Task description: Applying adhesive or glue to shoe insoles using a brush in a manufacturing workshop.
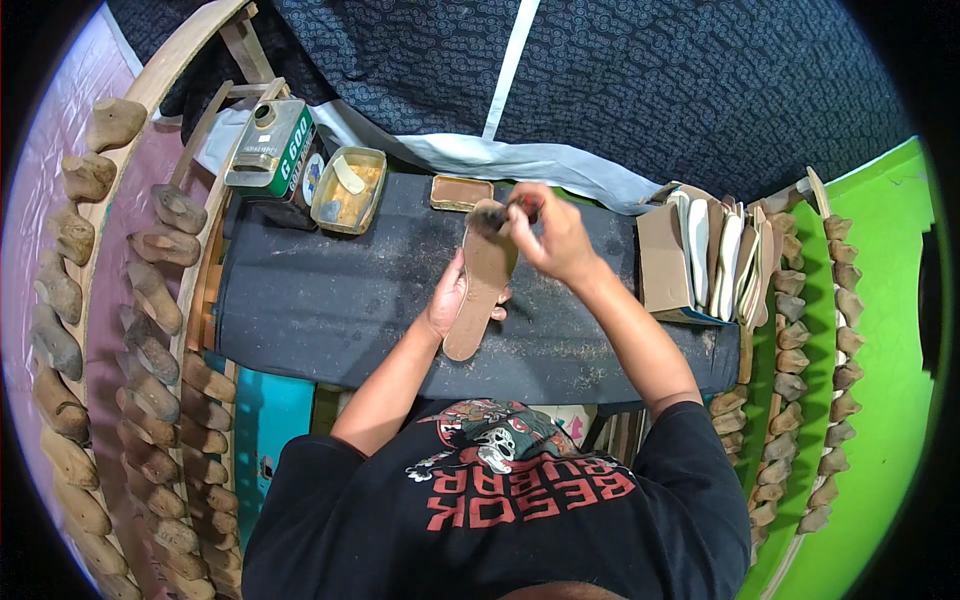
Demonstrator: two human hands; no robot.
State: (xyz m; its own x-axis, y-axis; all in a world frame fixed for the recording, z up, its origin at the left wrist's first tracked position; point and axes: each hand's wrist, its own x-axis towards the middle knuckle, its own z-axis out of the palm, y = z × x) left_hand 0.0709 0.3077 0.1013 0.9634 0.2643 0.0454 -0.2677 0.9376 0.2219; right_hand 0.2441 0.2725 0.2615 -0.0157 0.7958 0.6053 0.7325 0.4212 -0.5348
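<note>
At far left of the frame, wooden shoe lasts [150, 345] stood in racked rows; a green tin can [272, 145] and an open glue tin [349, 188] sat upper left on the dark bench [320, 300]. At centre, the left hand [449, 297] cupped a tan sole [482, 285] from beneath, fingers curled round its edge. The right hand [556, 235] pinched a brush [495, 214] against the sole's upper end, with stacked insoles [722, 258] in a box at right.
</note>
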